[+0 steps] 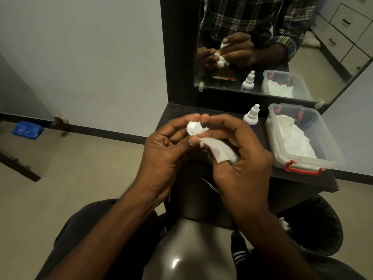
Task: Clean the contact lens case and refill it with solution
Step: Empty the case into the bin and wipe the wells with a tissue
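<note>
My left hand [165, 146] pinches a small white contact lens case [193, 128] between thumb and fingertips, held above the dark shelf. My right hand [240, 150] grips a crumpled white tissue [218, 151], and one corner of the tissue reaches into the case's cup. Both hands touch each other at the fingertips. A white dropper bottle of solution [251, 115] with its cap on stands upright on the shelf just behind my right hand.
A clear plastic box [331, 150] with red latches holds white tissues at the right of the dark shelf [302, 178]. A mirror [282, 47] rises behind. A black bin [314, 223] sits below right. A blue packet [27, 130] lies on the floor, far left.
</note>
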